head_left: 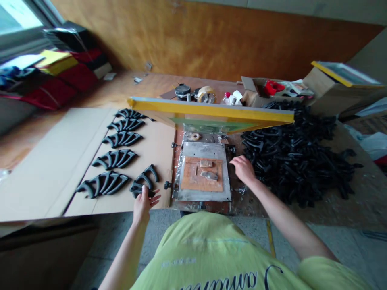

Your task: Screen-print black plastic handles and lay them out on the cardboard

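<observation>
Grip status, as I read it from the head camera: the left hand [143, 204] is at a black curved plastic part [141, 182], with its fingers spread wide and touching the part's lower end. I cannot tell whether the part is gripped or only touched. The right hand [242, 169] is open and holds nothing, with its fingers lightly curved.

All positions below are referenced to the metal platen [204, 150]. The right hand lies just beside its right edge, and the left hand is near its lower left corner. An orange pad [202, 175] sits on the platen, carrying two small flat pieces.

Left of the platen, a cardboard sheet [157, 141] bears five nested groups of black curved parts [122, 139] in a column. The part at the left hand lies beside the lowest group. Right of the platen is a heap of black curved parts [293, 157]. Directly behind the platen, a yellow-framed printing screen [208, 108] stands raised, and a cardboard box [254, 92] lies farther back.
</observation>
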{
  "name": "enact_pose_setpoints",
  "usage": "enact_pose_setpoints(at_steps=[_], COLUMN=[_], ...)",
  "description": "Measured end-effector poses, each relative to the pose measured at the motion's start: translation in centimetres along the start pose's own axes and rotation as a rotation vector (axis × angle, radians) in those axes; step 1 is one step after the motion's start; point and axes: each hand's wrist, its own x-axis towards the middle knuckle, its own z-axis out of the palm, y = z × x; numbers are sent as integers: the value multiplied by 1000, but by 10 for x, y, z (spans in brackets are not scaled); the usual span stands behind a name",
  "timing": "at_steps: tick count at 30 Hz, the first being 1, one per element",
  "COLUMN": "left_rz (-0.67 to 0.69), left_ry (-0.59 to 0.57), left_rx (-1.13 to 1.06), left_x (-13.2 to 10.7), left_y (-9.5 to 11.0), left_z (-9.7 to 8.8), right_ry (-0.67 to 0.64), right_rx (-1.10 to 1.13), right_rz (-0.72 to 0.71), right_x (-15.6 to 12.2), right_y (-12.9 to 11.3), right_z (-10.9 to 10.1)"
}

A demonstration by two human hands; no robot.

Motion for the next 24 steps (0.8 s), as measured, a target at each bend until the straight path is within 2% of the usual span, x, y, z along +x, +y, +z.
enact_pose_setpoints(at_steps=[3, 5, 9, 13, 16, 19, 21, 24], left_rz=[-81, -128, -145, -144, -133, -115, -103, -87], left_ry=[113, 142, 152, 151, 104, 62, 41, 6], left_rx=[193, 307, 415, 559, 625, 671, 713, 822], left_x=[24, 36, 60, 78, 82, 85, 86, 89], left_y=[-19, -26, -26, -21, -19, -15, -11, -3], left_z=[-37, -46, -46, -48, -48, -43, -39, -37], right_ry=[-101, -145, -156, -47, 49, 70, 77, 87], right_rx=[-242, -353, -423, -325, -123, 181, 386, 598], right_rz=[60, 20, -67, -45, 91, 226, 238, 123], right_x=[-8, -14, -22, -18, -4, 14, 25, 35], right_y=[70, 95, 111, 116, 109, 79, 49, -2], right_z=[3, 11, 22, 20, 17, 17, 19, 21])
